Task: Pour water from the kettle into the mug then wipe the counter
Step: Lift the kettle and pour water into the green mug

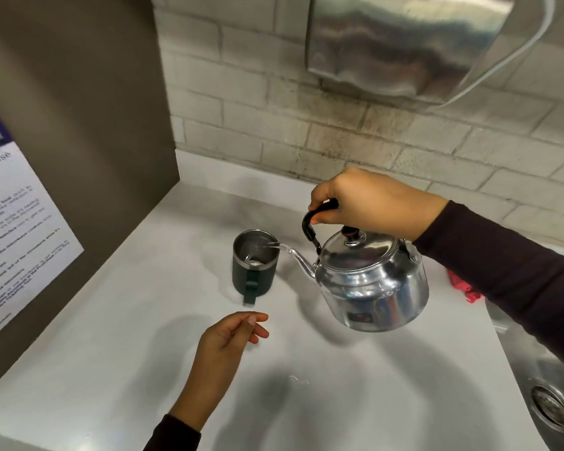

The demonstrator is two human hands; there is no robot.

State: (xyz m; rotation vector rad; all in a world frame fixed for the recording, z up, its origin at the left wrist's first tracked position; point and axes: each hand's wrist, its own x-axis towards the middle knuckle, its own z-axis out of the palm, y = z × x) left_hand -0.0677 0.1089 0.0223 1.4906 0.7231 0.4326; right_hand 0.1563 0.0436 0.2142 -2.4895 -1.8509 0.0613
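Observation:
A shiny metal kettle [373, 283] hangs tilted above the white counter [118, 336], its spout over the rim of a dark green mug [254, 268]. A thin stream of water runs from the spout into the mug's steel inside. My right hand [372, 201] grips the kettle's black handle from above. My left hand [228, 336] hovers just in front of the mug's handle, fingers loosely curled, holding nothing. A red cloth [463, 286] lies on the counter behind my right sleeve, partly hidden.
A steel sink [547, 382] with a drain sits at the right. A brown panel with a printed notice [10, 236] walls the left side. A steel dispenser [404, 43] hangs on the white brick wall above.

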